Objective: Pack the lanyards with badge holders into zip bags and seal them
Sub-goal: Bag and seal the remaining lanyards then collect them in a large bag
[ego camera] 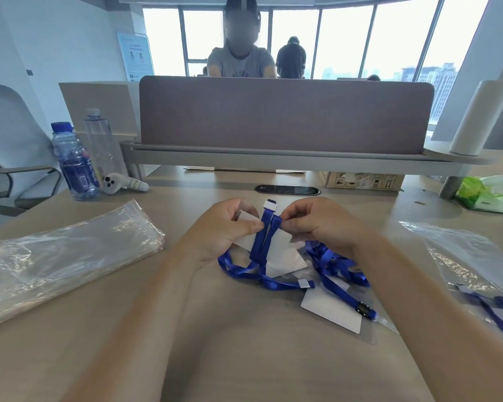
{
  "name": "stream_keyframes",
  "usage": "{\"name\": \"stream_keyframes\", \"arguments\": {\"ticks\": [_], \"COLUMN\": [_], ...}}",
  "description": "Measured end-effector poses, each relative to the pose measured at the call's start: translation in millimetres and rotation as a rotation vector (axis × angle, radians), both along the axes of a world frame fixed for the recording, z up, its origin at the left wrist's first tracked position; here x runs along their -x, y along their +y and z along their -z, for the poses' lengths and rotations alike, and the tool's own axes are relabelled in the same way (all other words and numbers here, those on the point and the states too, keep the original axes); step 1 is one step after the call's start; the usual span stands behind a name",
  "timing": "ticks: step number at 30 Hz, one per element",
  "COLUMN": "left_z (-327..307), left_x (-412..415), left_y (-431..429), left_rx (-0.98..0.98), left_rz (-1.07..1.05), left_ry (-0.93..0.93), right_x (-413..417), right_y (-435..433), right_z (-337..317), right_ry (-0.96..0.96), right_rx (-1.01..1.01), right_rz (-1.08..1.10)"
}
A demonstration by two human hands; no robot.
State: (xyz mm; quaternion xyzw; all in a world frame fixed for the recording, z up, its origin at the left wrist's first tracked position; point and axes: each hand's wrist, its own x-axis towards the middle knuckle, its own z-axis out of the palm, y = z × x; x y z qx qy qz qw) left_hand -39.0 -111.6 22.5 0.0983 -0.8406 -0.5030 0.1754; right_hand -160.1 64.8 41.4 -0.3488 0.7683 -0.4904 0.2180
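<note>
Left hand [230, 227]: pinches the folded blue lanyard [263, 236] against its badge holder [276, 248], above the counter [215, 329].
Right hand [317, 224]: pinches the same strap's other side.
Empty zip bags [70, 256]: stacked left.
Packed bag [476, 271]: right.

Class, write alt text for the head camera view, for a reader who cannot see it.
A person's left hand and right hand pinch a folded blue lanyard over a white badge holder above a wooden desk. More lanyards lie tangled beneath; a stack of empty zip bags lies left, a packed zip bag right.
</note>
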Motion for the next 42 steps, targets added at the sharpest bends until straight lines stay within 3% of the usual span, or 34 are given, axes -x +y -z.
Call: {"name": "stream_keyframes", "arguments": {"ticks": [5, 16, 25, 28, 31, 42], "left_z": [-2, 0, 0, 1, 0, -21], "left_x": [-2, 0, 2, 3, 3, -18], "left_y": [2, 0, 1, -1, -1, -25], "left_rx": [0.119, 0.075, 0.038, -0.023, 0.089, 0.204], "left_rz": [0.011, -0.072, -0.136, -0.155, -0.213, -0.294], "left_ry": [-0.058, -0.055, -0.005, 0.010, 0.013, 0.059], "right_x": [-1, -5, -15, -19, -22, -27], "right_y": [-3, -7, -32, -36, -39, -73], "right_z": [-6, 4, 9, 5, 2, -8], "right_ry": [-0.053, -0.131, 0.356, 0.429, 0.526, 0.407], "right_rx": [-0.047, 0.226, 0.071, 0.050, -0.040, 0.059], "right_rz": [-0.072, 0.066, 0.146, 0.142, 0.109, 0.034]}}
